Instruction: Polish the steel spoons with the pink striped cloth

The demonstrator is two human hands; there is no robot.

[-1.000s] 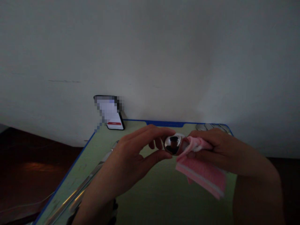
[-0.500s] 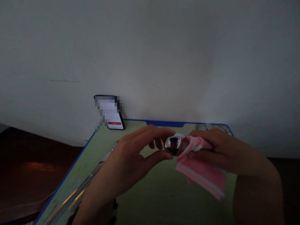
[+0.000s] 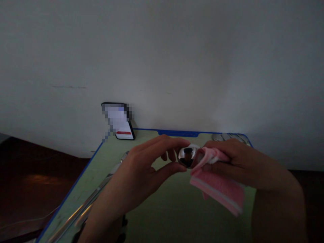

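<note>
Between the thumb and fingers of my left hand [image 3: 149, 165] is the shiny rounded bowl of a metal spoon [image 3: 186, 157]. My right hand [image 3: 235, 160] is closed on a pink cloth [image 3: 220, 189] with a pale stripe near its edge. The cloth is bunched against the right side of the spoon, and its loose end hangs below my fingers. The spoon's handle is hidden by the cloth and my right hand. Both hands are held above the green tabletop [image 3: 187, 216].
A phone [image 3: 125, 131] leans on the wall at the back left. Long metal cutlery [image 3: 83, 209] lies along the left side, partly behind my left forearm. Several shiny metal pieces [image 3: 224, 136] lie at the back right corner. The table has a blue edge [image 3: 177, 133].
</note>
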